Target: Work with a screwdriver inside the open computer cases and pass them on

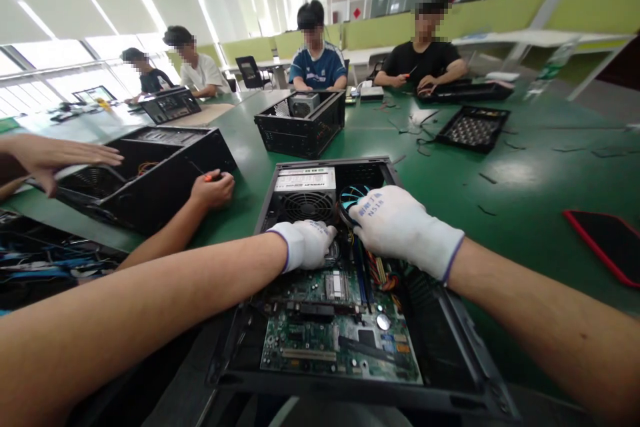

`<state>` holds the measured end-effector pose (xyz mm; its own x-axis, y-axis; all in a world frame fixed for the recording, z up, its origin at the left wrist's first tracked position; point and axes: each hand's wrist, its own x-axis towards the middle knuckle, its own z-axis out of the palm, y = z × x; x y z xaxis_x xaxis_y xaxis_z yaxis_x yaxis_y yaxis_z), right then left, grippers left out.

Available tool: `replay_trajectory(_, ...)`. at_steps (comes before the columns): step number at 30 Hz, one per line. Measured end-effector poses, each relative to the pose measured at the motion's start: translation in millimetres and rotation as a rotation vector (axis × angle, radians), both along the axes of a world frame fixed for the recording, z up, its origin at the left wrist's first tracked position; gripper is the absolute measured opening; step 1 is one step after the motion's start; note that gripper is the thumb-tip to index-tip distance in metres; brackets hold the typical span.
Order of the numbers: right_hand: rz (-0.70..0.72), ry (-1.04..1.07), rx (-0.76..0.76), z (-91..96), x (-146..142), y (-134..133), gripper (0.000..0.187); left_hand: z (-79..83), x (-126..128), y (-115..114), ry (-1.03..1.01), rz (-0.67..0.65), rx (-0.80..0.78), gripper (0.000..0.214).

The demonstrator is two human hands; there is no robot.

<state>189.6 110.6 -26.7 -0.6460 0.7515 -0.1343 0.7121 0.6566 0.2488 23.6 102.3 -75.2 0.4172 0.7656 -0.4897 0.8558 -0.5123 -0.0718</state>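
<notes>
In front of me an open black computer case (350, 387) lies flat, with a green motherboard (310, 333) inside and a power supply (306, 181) in its far left corner. My right hand (400, 223), in a white glove, grips the near side of a round fan with blue blades (354, 195), held tilted beside the power supply. My left hand (310, 245), gloved too, is closed low over the board just in front of the power supply. Whatever its fingertips hold is hidden. Orange, yellow and black wires (383, 273) run below my right hand.
At left, another person's hands (213, 188) are at a second black case (170, 173), one holding a screwdriver. A third case (300, 123) stands ahead. On the green table are a black grille panel (473, 128), a red-edged black tray (605, 243) and scattered cable ties. Several people sit beyond.
</notes>
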Motion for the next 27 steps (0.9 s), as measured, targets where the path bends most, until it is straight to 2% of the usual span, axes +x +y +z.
replay_trajectory(3, 0.001, 0.007, -0.01, 0.4, 0.4, 0.1, 0.024, 0.4, 1.1, -0.4, 0.025, 0.008, 0.019, 0.05)
replay_trajectory(10, 0.005, 0.021, -0.019, 1.3, 0.6, 1.2, 0.026, -0.3, 4.6, 5.4, 0.07, 0.022, 0.018, 0.032)
replay_trajectory(17, -0.012, -0.002, -0.029, 4.7, 0.2, -0.2, 0.025, -6.1, 4.6, 15.5, 0.048, -0.009, 0.0, 0.034)
replay_trajectory(27, 0.007, -0.002, -0.013, 2.2, 0.8, 0.2, 0.022, -7.5, 3.7, 15.9, 0.026, -0.009, -0.003, 0.033)
